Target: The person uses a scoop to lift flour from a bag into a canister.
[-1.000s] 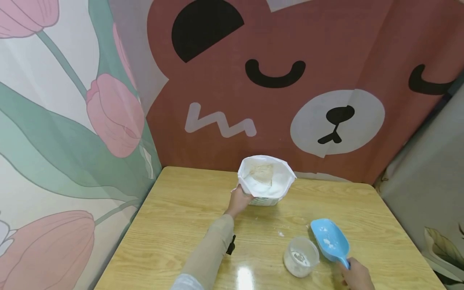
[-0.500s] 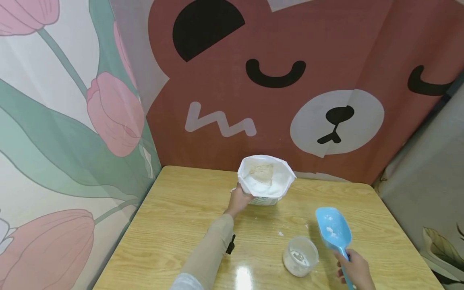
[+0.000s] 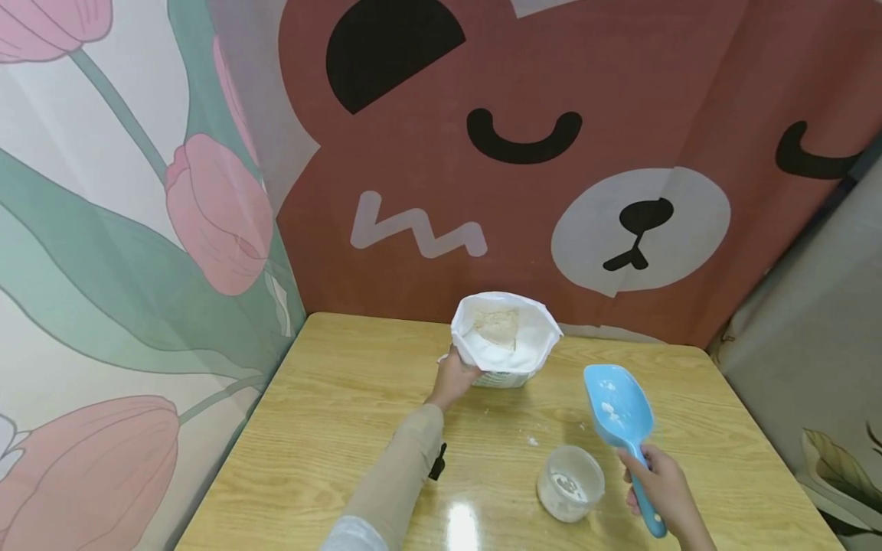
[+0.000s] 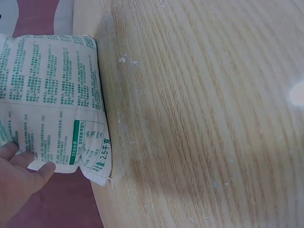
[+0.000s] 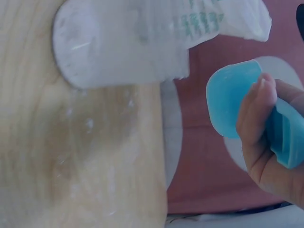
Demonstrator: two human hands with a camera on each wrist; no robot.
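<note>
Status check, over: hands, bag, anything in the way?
Left hand touching the open white bag. Right hand gripping the blue scoop, raised off the table. Transparent cup nearby, apparently not between scoop and bag.

Wooden table (image 3: 296, 428): surface is light yellow-brown, grain is clearly seen, far corners are rounded. Near far edge, white bag (image 3: 506, 379) is stood on wood, mouth wide open; outside is covered with green print. Round translucent container (image 3: 566, 511), open at top, is placed nearer and more to right, apart from bag. White specks (image 3: 533, 441) are scattered on wood between these two. Toward near side, bright light is reflected by tabletop.
</note>
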